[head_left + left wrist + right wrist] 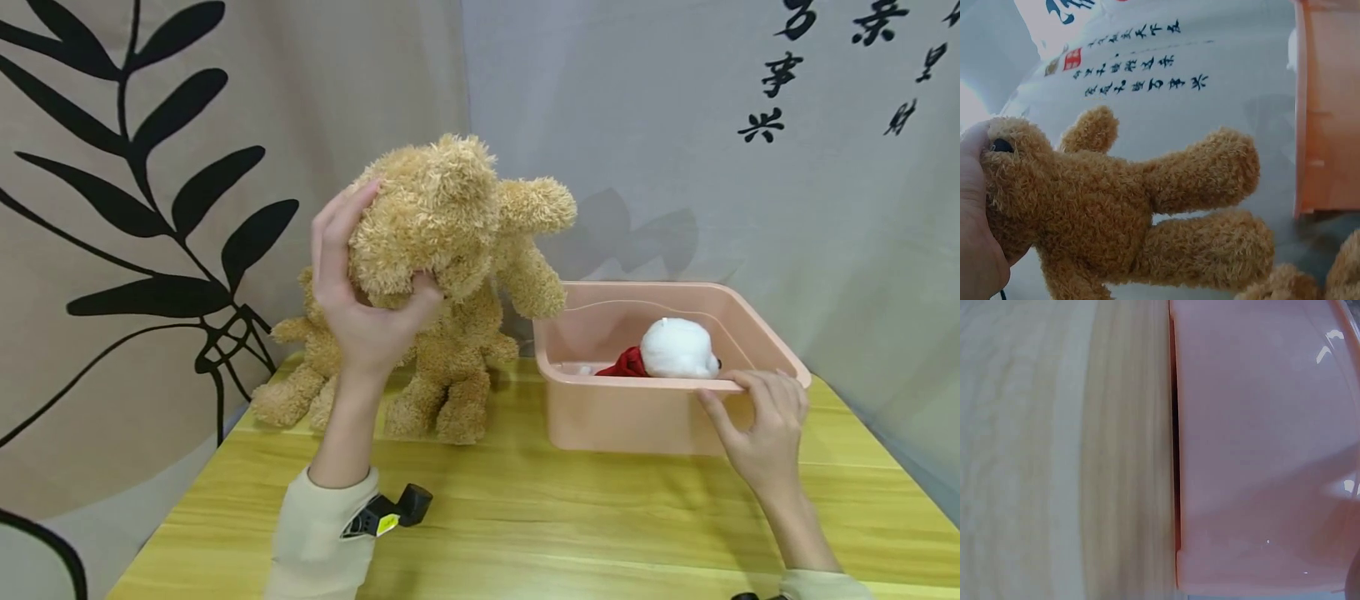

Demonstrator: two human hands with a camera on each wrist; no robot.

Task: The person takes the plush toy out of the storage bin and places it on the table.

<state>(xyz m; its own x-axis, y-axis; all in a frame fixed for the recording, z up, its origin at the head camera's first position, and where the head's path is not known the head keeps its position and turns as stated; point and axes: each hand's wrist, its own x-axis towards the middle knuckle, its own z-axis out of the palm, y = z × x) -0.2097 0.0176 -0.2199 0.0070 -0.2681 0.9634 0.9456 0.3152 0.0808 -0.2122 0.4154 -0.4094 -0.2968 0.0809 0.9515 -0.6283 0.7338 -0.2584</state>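
My left hand [367, 308] grips a tan teddy bear [427, 208] by its head, with fingers over one side and the thumb below. The bear is off the table, and in the left wrist view its body [1097, 212] and both legs stretch out sideways. With thumb outside and fingers over the edge, my right hand [765, 425] holds the front rim of a pink plastic bin [630, 417]. Inside the bin lies a white plush toy [677, 348] with red cloth [626, 364] on it. The right wrist view shows mostly the bin's outer wall [1260, 437].
Behind the raised bear, two more tan teddy bears sit on the wooden table [525, 517]: one at the left [292, 392], one in the middle [450, 375], both partly hidden. A curtain [600, 100] with black writing and leaf prints hangs behind the table.
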